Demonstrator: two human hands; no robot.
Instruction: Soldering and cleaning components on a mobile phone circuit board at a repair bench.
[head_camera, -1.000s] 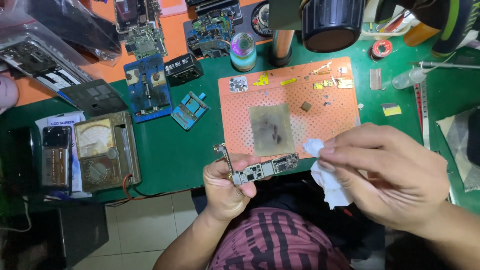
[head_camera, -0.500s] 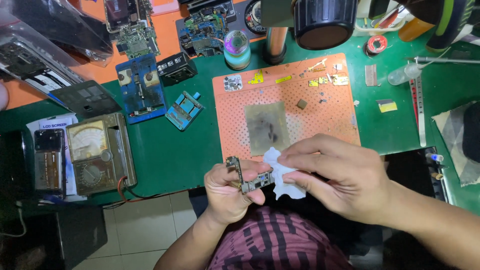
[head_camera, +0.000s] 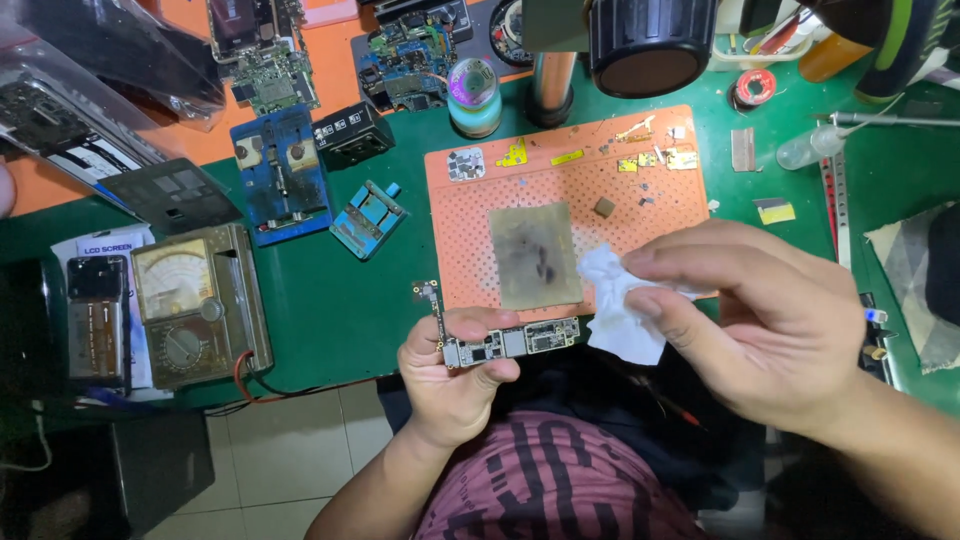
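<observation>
The left hand (head_camera: 455, 375) grips a small phone board (head_camera: 500, 343) by its edge, just in front of the person. The right hand (head_camera: 770, 325) pinches a white wipe (head_camera: 615, 305) beside the board. Rubbing softly would keep the tiny parts safe. Past the hands lies an orange mat (head_camera: 560, 185) on a green table (head_camera: 340, 300).

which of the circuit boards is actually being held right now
The narrow L-shaped board, pinched in the left hand. The green boards lie untouched on the orange mat at the bench's far edge.
</observation>
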